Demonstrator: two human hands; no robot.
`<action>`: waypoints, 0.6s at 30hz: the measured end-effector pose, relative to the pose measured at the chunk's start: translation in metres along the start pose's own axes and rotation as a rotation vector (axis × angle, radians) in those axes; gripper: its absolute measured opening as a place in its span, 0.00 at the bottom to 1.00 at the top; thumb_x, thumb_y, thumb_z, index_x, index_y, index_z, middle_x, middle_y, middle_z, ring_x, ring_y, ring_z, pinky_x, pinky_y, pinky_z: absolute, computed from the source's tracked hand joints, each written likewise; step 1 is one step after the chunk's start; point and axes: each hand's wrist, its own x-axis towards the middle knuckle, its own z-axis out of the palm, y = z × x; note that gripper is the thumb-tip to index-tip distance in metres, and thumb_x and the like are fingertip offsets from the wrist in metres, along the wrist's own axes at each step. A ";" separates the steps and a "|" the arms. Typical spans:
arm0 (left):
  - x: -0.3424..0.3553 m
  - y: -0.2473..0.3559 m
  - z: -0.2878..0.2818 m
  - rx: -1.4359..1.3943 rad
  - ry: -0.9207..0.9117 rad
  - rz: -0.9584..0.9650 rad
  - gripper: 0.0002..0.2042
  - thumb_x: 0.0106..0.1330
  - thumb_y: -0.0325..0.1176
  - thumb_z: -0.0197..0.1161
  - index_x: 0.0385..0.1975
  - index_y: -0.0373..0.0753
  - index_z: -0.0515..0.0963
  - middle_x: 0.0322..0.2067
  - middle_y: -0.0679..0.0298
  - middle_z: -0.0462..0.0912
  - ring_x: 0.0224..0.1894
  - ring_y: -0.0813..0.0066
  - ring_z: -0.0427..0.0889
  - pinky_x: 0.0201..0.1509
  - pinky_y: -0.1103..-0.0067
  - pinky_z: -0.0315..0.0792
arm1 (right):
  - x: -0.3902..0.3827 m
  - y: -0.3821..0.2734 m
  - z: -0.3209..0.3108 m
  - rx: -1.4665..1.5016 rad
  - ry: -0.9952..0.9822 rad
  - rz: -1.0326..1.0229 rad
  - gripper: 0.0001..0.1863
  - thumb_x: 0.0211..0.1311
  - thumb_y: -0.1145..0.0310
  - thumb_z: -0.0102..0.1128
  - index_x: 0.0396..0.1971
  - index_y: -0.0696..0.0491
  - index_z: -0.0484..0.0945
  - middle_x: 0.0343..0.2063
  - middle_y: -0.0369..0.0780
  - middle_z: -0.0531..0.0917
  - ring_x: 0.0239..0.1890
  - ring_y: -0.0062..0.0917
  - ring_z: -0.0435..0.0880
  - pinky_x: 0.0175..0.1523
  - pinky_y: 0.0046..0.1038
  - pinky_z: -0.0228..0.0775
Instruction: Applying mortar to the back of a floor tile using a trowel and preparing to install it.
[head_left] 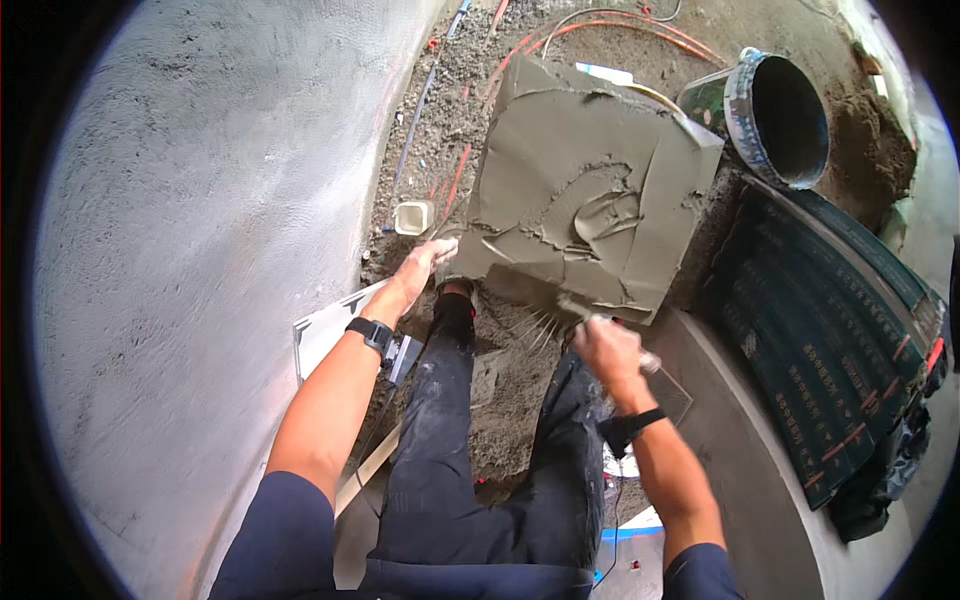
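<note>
A large square slab (pixel 560 140) is tilted in front of my legs, its upper face coated with wet grey mortar. The coat is mostly smooth, with a raised swirl (pixel 610 215) right of the middle. My left hand (pixel 425 265) is closed at the slab's near left corner, fingers pressed against its edge. My right hand (pixel 610 352) grips the handle of a trowel (pixel 572 306). Its blade lies along the slab's near edge and is partly lost against the mortar. On my left wrist is a black watch (pixel 374 335), and a dark band (pixel 632 428) circles the right.
Left stands a grey plastered wall (pixel 220 180). A small white container (pixel 412 217) sits on rough ground beside the slab. Far right are a mortar-stained bucket (pixel 785 125) and dark green panels (pixel 810 320) leaning over a low wall (pixel 735 410). Red hoses (pixel 640 22) run behind the slab.
</note>
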 end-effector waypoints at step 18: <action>0.015 -0.038 -0.008 -0.267 -0.051 0.011 0.34 0.70 0.52 0.35 0.69 0.31 0.50 0.70 0.52 0.53 0.73 0.65 0.50 0.74 0.71 0.41 | 0.085 -0.001 -0.005 0.623 -0.259 0.427 0.19 0.62 0.56 0.52 0.22 0.57 0.77 0.17 0.46 0.79 0.19 0.35 0.80 0.26 0.38 0.70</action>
